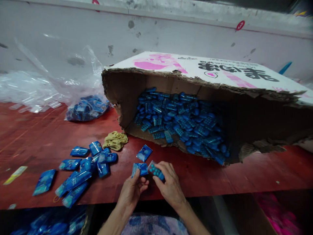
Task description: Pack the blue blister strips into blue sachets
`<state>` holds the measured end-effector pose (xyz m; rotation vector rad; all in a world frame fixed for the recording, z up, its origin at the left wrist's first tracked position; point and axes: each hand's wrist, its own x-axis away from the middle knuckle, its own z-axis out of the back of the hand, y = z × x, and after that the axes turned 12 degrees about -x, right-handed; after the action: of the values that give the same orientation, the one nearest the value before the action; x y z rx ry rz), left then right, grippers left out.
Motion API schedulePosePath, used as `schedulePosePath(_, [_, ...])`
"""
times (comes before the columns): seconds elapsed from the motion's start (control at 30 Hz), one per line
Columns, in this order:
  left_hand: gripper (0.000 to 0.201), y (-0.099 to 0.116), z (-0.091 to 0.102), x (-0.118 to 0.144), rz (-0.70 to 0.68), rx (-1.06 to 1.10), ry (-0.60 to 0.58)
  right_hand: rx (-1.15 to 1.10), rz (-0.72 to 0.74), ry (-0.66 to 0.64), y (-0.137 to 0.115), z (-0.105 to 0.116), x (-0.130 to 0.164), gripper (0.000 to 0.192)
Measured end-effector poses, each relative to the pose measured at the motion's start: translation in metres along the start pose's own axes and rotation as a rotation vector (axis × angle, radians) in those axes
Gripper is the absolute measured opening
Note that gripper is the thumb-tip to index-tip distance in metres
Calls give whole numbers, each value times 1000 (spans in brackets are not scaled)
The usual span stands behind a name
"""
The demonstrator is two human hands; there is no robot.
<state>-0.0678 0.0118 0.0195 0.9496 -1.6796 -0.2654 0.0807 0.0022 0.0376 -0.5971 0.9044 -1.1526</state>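
Note:
My left hand (133,187) pinches a small blue printed packet (141,169) between thumb and fingers. In my right hand (171,182) is a clear-fronted blue case with rows of teal beads (156,170), its far end close to the packet. Just beyond them a flat blue packet (144,153) lies on the red table (110,189). To the left, several filled blue packets (85,164) are spread in a loose pile. Ahead and to the right, a torn-open cardboard box (210,80) lies on its side with many beaded blue cases (181,120) inside.
A crumpled yellow cloth (115,140) sits near the box's left corner. Behind the pile are a clear bag of blue packets (88,107) and a heap of clear plastic sleeves (31,89). Below the table edge, more blue packets (49,223) and pink items (278,212) show.

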Motion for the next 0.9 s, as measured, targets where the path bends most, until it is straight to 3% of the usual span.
schedulePosePath(0.5, [18,0,4,4,14,15,3,276,136,-9,2,-9,13,35])
schedulePosePath(0.9, [16,0,9,4,-43,14,-62,112,49,48,7,-7,11,35])
